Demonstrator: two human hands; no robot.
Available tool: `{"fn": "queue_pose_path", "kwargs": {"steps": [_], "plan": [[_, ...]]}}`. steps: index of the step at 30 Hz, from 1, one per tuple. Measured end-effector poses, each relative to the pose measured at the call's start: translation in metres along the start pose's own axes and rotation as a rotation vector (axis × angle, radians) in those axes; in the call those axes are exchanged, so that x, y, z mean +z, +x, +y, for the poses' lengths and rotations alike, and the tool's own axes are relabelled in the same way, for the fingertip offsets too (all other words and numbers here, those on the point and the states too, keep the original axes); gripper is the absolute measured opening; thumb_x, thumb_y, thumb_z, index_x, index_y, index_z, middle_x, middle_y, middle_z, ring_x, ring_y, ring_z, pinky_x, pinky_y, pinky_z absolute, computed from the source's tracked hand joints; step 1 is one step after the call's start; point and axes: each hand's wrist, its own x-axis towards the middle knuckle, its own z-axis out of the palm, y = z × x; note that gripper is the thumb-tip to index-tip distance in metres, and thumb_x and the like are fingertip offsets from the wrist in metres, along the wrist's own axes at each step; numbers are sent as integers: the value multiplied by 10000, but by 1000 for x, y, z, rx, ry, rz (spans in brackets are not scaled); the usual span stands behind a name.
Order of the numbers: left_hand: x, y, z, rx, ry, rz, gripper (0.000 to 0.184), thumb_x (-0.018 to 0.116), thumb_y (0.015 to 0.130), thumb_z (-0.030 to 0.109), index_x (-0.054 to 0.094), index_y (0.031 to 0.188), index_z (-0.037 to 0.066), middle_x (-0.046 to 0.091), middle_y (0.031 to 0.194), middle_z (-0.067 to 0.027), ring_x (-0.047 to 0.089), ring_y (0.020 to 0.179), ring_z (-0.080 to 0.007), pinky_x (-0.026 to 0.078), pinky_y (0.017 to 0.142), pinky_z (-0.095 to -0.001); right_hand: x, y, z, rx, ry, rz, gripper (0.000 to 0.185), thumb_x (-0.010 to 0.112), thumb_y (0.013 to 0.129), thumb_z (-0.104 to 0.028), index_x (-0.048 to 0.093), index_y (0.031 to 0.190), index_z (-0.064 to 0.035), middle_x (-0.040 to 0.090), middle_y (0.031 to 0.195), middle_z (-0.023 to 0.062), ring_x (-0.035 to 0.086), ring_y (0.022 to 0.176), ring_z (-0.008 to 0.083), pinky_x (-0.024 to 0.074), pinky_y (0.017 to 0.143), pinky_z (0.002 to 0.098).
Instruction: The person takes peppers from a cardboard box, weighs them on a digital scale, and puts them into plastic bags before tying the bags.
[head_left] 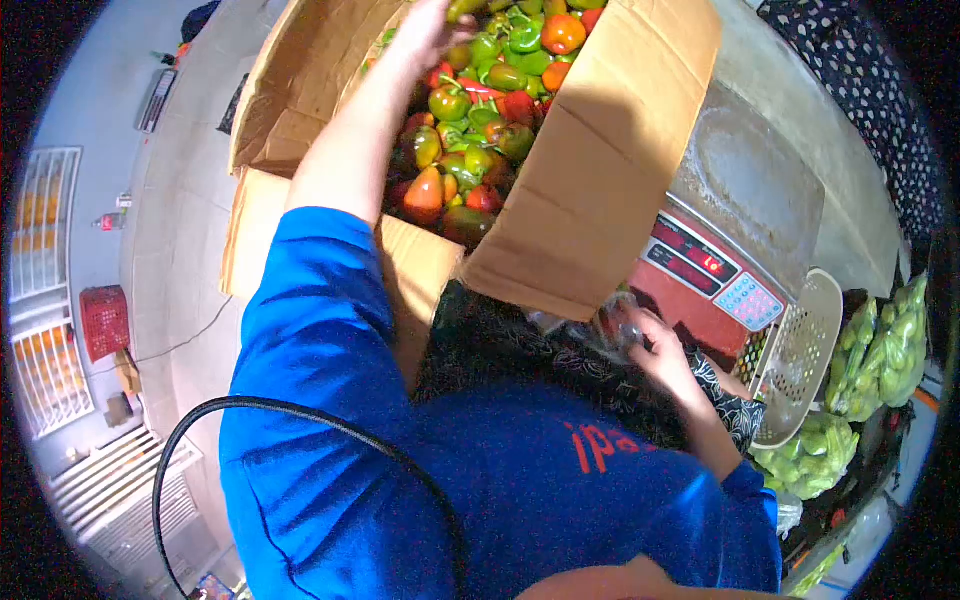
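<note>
A large cardboard box with raised flaps stands before me, filled with green, red and orange peppers. My left hand reaches over its far part at the top edge of the view. Its fingers curl against a green pepper, and part of the hand is cut off by the frame. Below the box's right flap, my right hand is closed on a clear plastic bag. Something reddish shows through the bag, too blurred to name.
To the right of the box sits a red digital scale with a metal plate. Beside it are a pale perforated basket and bags of green vegetables. A red crate stands at the far left; a black cable arcs across my arm.
</note>
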Motion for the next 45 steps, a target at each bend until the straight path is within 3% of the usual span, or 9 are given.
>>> {"fn": "queue_pose_path", "kwargs": {"steps": [2,7,13,17,20,21,26,37,45], "plan": [[-34,9,0,417,490,83,407,568,872,273,467,1213,74,547,1149,-108,525,1007,-203,438,839,-330,2,-2,7,-49,-56,30,518,546,660,48,497,1175,17,528,1181,190,496,1142,299,382,953,328],[-53,7,8,356,40,220,273,530,867,170,482,1129,106,568,918,-65,555,748,-176,483,630,-303,4,-5,17,-27,-32,-1,521,516,710,40,462,1229,27,528,1185,158,484,1146,245,352,975,321],[2,-6,28,29,46,112,314,577,828,438,573,976,161,602,788,-7,575,621,-116,476,476,-259,4,-1,2,-31,6,-2,506,514,724,44,463,1227,25,533,1164,150,495,1123,240,362,958,312],[19,4,-6,49,343,-186,147,513,852,230,553,869,89,585,705,-37,559,535,-145,428,436,-251,5,-2,7,2,1,-3,545,525,676,50,482,1217,4,523,1213,182,476,1175,284,347,996,339],[35,-20,1,-39,995,-49,182,514,816,213,558,893,53,605,728,-93,590,597,-195,461,515,-300,5,0,0,3,44,-5,548,521,672,54,479,1217,10,526,1209,184,476,1175,285,342,1001,338],[31,-20,-6,329,1539,47,264,538,786,217,554,977,35,640,820,-142,628,738,-262,494,631,-358,5,0,0,0,40,-7,545,519,673,56,480,1214,10,527,1208,183,477,1175,285,342,1002,338],[26,-8,-13,142,1914,40,407,616,780,309,555,1139,125,634,998,-120,610,943,-280,516,781,-412,8,-3,11,-35,-13,-14,474,513,762,40,461,1233,23,532,1166,143,491,1127,223,357,959,305],[44,-24,13,-39,2132,-443,380,700,672,350,663,877,32,661,855,-135,636,806,-257,494,687,-352,8,-1,8,44,48,-10,478,549,722,39,511,1195,-7,543,1203,152,494,1155,246,356,987,326],[21,2,-39,188,2207,-314,351,722,641,256,653,935,77,640,954,-109,641,862,-282,525,697,-413,9,0,7,48,47,-21,444,540,744,25,519,1187,-4,556,1189,136,503,1145,234,361,981,321]]}}
